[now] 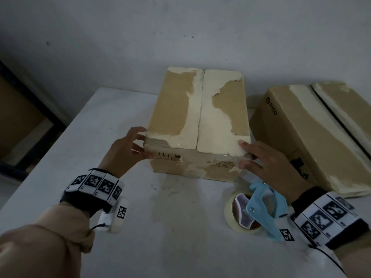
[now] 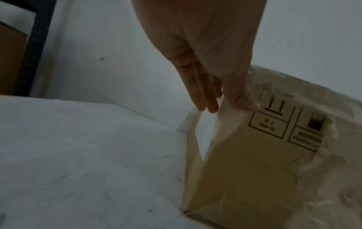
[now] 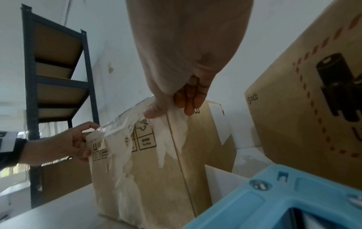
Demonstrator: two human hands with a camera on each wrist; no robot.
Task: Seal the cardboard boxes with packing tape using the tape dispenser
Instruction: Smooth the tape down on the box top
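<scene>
A cardboard box (image 1: 198,117) with torn pale patches stands mid-table, its top flaps closed along a centre seam. My left hand (image 1: 140,143) grips its near left top corner, thumb on the front face and fingers along the left side (image 2: 203,99). My right hand (image 1: 247,153) grips the near right top corner, thumb (image 3: 152,112) on the front and fingers round the side. Clear tape shows along the front top edge. The blue tape dispenser (image 1: 261,209) with its tape roll (image 1: 230,215) lies on the table under my right wrist, held by neither hand.
A second cardboard box (image 1: 301,137) marked PICO lies tilted at the right, close to the first. The white table (image 1: 90,137) meets a white wall behind. A dark metal shelf rack (image 3: 39,77) stands to the left.
</scene>
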